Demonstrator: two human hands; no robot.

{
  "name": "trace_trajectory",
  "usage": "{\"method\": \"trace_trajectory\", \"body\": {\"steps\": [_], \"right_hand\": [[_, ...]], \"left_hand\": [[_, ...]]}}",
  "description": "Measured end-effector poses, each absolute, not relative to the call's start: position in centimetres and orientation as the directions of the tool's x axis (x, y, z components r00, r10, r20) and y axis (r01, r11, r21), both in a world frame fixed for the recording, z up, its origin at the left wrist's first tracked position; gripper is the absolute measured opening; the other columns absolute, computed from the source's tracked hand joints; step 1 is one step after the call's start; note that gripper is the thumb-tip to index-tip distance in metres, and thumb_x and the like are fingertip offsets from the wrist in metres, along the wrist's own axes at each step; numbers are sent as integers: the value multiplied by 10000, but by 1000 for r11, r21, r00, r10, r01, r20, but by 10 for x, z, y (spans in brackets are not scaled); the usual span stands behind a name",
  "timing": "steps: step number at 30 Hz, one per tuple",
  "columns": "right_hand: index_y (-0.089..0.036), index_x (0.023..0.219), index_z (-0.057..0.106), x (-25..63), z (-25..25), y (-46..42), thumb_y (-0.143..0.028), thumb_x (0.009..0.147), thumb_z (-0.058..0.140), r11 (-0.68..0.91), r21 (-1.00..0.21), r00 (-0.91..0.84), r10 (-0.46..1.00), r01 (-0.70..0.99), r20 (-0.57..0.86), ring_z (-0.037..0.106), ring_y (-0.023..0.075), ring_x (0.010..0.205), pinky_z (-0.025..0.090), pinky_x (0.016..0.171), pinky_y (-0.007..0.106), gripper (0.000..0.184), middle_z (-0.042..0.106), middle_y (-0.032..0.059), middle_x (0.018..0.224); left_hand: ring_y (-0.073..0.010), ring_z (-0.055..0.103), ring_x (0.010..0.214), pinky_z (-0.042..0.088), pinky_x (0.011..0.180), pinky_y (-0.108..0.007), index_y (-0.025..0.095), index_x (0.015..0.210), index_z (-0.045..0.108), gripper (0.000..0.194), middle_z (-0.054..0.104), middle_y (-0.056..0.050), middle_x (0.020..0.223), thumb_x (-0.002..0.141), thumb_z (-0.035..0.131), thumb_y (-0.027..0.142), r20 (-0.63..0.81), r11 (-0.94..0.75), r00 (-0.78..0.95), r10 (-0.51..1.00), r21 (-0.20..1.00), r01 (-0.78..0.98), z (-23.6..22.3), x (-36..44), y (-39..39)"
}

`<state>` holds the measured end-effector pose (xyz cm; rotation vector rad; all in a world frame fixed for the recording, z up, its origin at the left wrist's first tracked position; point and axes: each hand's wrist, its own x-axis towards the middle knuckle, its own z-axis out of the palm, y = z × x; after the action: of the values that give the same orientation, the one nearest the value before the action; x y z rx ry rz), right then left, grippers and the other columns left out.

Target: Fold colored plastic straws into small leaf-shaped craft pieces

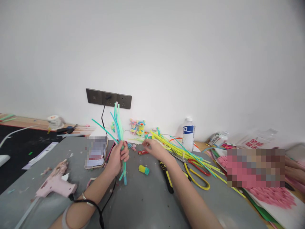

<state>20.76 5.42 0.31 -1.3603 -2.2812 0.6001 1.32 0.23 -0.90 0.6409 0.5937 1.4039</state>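
Observation:
My left hand [118, 158] is closed around a bundle of teal, mint and blue pipe cleaners [119, 127], held mostly upright. One teal stem leans out to the left, and the lower ends stick out below the fist. Over the back of the mat, my right hand [152, 148] reaches forward with its fingers loosely bent and apart; I see nothing held in it. Right beside it lie a small red piece [143, 152] and a pile of yellow pipe cleaners [176, 148]. A small yellow and teal pipe-cleaner piece [144, 170] sits between the forearms.
A pink glue gun [56, 184] and a phone [96, 152] are on the left. Black-yellow pliers [166, 178], scissors [196, 175] and a white bottle [188, 135] stand or lie right. Small figures [137, 126] rest by the wall. Another person's hand [295, 170] is far right.

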Motion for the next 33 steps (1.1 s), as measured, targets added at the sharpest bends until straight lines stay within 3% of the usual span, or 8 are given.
{"method": "trace_trajectory", "body": {"steps": [2, 7, 14, 22, 26, 33], "right_hand": [[-150, 802, 652, 217, -3, 55, -14, 688, 653, 416, -502, -442, 894, 758, 72, 590, 199, 825, 412, 743, 278, 178, 661, 65, 847], [-146, 769, 625, 229, -13, 50, -13, 705, 594, 386, -433, -406, 912, 814, 50, 546, 174, 800, 369, 703, 259, 151, 619, 61, 856], [-157, 820, 591, 244, 0, 48, -114, 722, 610, 354, -513, -410, 912, 782, 5, 487, 119, 609, 342, 575, 221, 109, 572, -21, 701], [-172, 772, 639, 217, 3, 34, -137, 709, 707, 431, -580, -588, 802, 691, -104, 500, 117, 603, 336, 537, 205, 99, 597, -33, 677], [-171, 772, 643, 206, -4, 36, -84, 727, 699, 434, -577, -573, 816, 693, -75, 522, 122, 629, 361, 573, 210, 113, 612, -23, 698], [-142, 820, 624, 222, -17, 66, -33, 768, 631, 337, -552, -343, 934, 763, 97, 545, 172, 808, 397, 740, 280, 121, 608, 42, 840]], "left_hand": [[-19, 217, 329, 270, 327, -140, 169, 740, 510, 416, 323, 130, 471, 704, 790, 475, 2, 57, 84, 996, 717, -695, -9, 13, 2], [-22, 218, 333, 278, 335, -141, 167, 745, 512, 401, 318, 128, 477, 727, 773, 472, 5, 55, 85, 996, 720, -692, -8, 13, 2], [-25, 224, 335, 275, 339, -142, 171, 754, 507, 384, 323, 126, 481, 746, 761, 458, -3, 61, 85, 996, 719, -692, -7, 14, 1], [-23, 217, 334, 273, 335, -141, 170, 747, 505, 398, 315, 127, 480, 734, 769, 467, 0, 59, 85, 996, 718, -694, -6, 13, 1], [-22, 221, 335, 273, 336, -141, 168, 748, 506, 407, 324, 127, 480, 726, 775, 473, 0, 62, 90, 996, 721, -690, -6, 14, 0], [-24, 223, 327, 265, 329, -142, 171, 741, 502, 396, 321, 127, 473, 731, 770, 463, -1, 54, 77, 997, 722, -690, -8, 13, 2]]}}
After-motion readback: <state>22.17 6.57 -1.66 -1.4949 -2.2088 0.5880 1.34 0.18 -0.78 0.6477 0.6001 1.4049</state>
